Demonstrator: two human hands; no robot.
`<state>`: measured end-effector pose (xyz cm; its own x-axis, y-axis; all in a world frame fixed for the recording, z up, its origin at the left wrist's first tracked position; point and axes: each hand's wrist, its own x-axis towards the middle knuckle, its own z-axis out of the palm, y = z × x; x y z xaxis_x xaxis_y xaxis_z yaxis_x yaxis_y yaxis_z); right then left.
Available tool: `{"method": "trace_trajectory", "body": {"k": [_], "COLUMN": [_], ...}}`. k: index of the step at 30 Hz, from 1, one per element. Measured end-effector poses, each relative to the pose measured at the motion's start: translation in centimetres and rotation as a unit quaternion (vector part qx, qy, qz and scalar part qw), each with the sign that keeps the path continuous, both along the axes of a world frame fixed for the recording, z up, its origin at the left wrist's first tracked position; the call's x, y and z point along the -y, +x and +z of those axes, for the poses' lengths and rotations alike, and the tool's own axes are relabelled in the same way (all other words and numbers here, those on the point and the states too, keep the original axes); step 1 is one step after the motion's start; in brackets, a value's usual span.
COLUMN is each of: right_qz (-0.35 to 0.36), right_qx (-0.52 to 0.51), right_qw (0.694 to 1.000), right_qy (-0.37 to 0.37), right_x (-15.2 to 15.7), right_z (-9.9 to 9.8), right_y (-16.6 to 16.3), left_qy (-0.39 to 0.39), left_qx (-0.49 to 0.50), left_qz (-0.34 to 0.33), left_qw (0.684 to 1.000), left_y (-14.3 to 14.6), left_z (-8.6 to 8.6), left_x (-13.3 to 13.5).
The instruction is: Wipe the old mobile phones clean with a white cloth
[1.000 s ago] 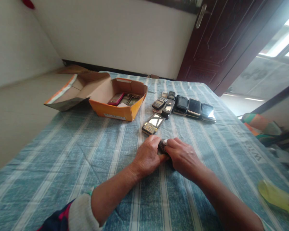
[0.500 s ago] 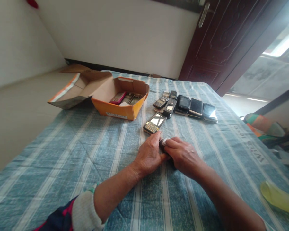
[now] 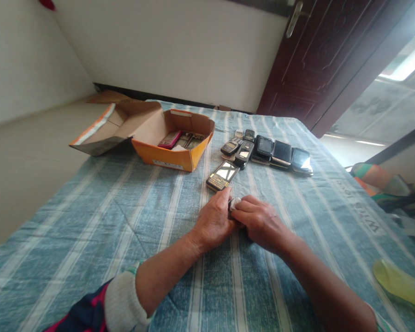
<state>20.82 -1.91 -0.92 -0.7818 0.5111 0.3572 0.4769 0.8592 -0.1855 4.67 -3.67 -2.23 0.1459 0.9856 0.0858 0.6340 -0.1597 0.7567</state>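
Both hands meet at the middle of the striped cloth over the tabletop. The left hand and the right hand are closed together around a small dark phone, pressed down on the cloth. Only a sliver of it shows between the fingers: a dark body with a pale, whitish patch at its top end. The rest is hidden, and no brand or lettering on it can be made out.

Just beyond the knuckles lies a gold phone, screen up, keypad toward the person. Further back a row of phones sits side by side, dark and mostly glossy, with their makes too small to read.

To the left, an orange box stands open, its flap thrown back; a pink phone and other handsets lie in it. A white label on the box front is unreadable. On the right of the cloth there is faint woven lettering, seen upside down and not legible.
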Motion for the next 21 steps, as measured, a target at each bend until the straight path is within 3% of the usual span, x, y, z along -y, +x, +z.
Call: {"method": "trace_trajectory", "body": {"k": [10,17,21], "right_qz": [0.013,0.041,0.022], "right_qx": [-0.071,-0.050,-0.043], "right_qw": [0.997,0.998,0.999], "right_qy": [0.023,-0.018,-0.023], "right_x": [-0.9,-0.4,-0.4], "right_z": [-0.6,-0.1,-0.1], "right_y": [-1.1,-0.5,-0.7], "left_qy": [0.025,0.001,0.005], "left_qx": [-0.006,-0.007,-0.010], "left_qz": [-0.014,-0.002,-0.009], "left_qw": [1.000,1.000,1.000], "left_y": [0.0,0.0,0.0], "left_z": [0.1,0.3,0.5], "left_x": [0.0,0.0,0.0]}}
